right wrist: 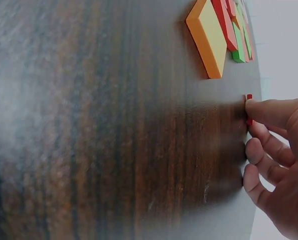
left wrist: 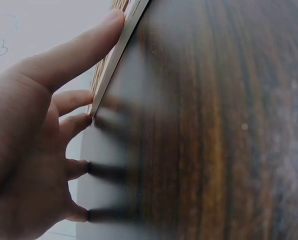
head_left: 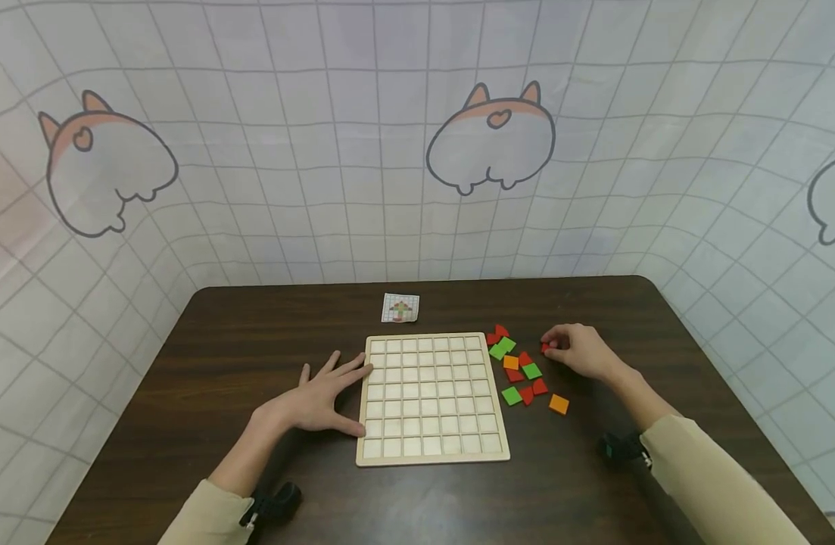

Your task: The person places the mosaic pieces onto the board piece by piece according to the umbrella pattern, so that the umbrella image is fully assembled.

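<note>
A pale wooden grid board (head_left: pixel 434 459) lies flat on the dark table. The left hand (head_left: pixel 313 401) is spread out at its left side, with the thumb and a couple of fingertips touching the rim; the left wrist view shows the same contact on the board's edge (left wrist: pixel 120 52). To the right of the board, the right hand (head_left: pixel 582 351) pinches a small red tile (head_left: pixel 544 347) between thumb and fingers, low at the tabletop. In the right wrist view the thumb partly covers this red tile (right wrist: pixel 249 97), so its full shape is hidden.
Several loose red, green and orange pieces lie between the board and the right hand, among them a green tile (head_left: pixel 511 396) and an orange tile (head_left: pixel 559 404). A small pattern card (head_left: pixel 400 308) lies behind the board. A white grid-patterned cloth (head_left: pixel 362 227) surrounds the table.
</note>
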Tool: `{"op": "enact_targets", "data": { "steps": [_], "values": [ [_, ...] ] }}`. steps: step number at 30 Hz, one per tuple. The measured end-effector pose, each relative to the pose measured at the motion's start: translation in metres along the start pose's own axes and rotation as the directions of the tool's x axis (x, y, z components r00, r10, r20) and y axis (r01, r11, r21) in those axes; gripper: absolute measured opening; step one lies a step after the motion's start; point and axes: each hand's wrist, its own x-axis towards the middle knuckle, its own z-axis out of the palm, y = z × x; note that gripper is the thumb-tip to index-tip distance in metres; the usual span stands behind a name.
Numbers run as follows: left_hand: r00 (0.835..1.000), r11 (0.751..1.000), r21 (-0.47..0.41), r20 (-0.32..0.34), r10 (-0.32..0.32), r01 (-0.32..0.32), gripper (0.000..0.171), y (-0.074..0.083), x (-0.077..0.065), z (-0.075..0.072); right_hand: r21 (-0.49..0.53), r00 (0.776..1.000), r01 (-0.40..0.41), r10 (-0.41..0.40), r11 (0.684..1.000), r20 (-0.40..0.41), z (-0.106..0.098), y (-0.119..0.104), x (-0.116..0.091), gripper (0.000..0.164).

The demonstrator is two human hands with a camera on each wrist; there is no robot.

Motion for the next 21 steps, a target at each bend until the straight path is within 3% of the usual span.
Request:
{"op": "enact_targets", "data": {
  "steps": [13, 21],
  "values": [
    [1.0, 1.0, -0.016, 0.0, 0.005, -0.005, 0.107, 0.003, 0.0, 0.0, -0.003, 1.0, 0.0, 0.0, 1.0, 0.013, -0.006, -0.007, 0.004, 0.016],
    [1.0, 1.0, -0.011, 0.004, -0.003, 0.003, 0.107, 0.001, 0.0, 0.0, 0.029, 0.996, 0.089, -0.089, 0.996, 0.017, 0.001, -0.034, 0.012, 0.018]
  ]
}}
